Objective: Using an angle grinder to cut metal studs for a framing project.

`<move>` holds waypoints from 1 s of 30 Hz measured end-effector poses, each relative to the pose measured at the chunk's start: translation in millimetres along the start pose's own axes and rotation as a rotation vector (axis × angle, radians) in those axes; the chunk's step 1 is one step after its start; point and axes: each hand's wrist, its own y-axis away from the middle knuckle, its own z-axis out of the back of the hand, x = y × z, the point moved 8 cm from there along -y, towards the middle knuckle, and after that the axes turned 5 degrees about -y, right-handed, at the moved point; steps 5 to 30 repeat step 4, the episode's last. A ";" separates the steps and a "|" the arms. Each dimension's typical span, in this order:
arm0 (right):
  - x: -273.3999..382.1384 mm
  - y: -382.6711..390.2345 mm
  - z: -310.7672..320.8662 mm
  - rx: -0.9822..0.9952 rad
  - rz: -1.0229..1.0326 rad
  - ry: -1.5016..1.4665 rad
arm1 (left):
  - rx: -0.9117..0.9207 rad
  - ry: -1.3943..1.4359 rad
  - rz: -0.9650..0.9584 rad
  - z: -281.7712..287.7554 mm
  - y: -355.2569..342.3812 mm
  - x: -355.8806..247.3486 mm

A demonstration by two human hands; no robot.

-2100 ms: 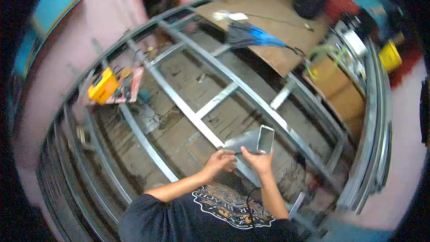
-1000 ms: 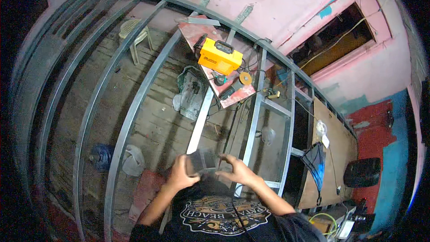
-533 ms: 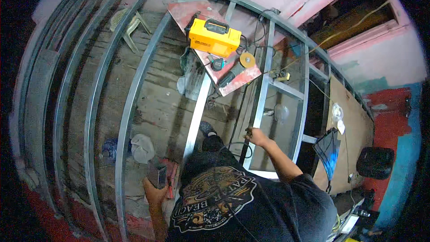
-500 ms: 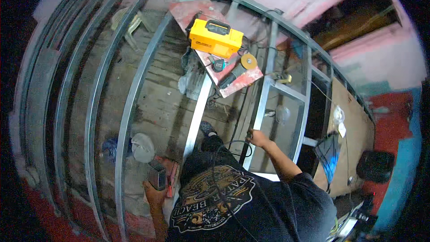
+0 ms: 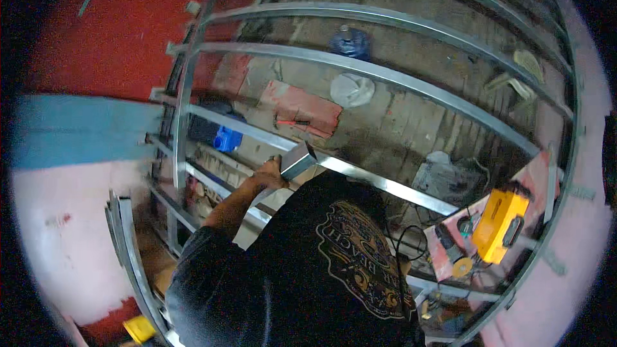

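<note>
My left hand (image 5: pixel 271 175) is closed around a short piece of square metal tube (image 5: pixel 297 160), its fingers wrapped at the near end. The tube sits above a long metal bar (image 5: pixel 385 183) of the frame; whether they touch I cannot tell. Only a small part of my right hand or wrist (image 5: pixel 404 263) shows beside my dark shirt, with its fingers hidden. Close to it, a black cable (image 5: pixel 411 242) curls in a loop.
Parallel metal bars (image 5: pixel 334 59) span a dirty floor. A red board on the right bears a yellow machine (image 5: pixel 500 223) and an angle grinder (image 5: pixel 454 250). Across the bars lie a reddish slab (image 5: pixel 302 108), a white round thing (image 5: pixel 352 90) and a blue container (image 5: pixel 226 139).
My view has swung left, bringing the red and blue wall into sight. My left hand still holds the tube, now at the frame bar. My right hand has gone mostly out of sight.
</note>
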 end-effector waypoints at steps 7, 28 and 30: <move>70.4 -27.0 26.8 0.080 0.003 0.127 | 0.044 0.202 0.142 -43.3 28.9 41.9; 70.4 -27.0 26.8 0.080 0.003 0.127 | 0.044 0.202 0.142 -43.3 28.9 41.9; 70.4 -27.0 26.8 0.080 0.003 0.127 | 0.044 0.202 0.142 -43.3 28.9 41.9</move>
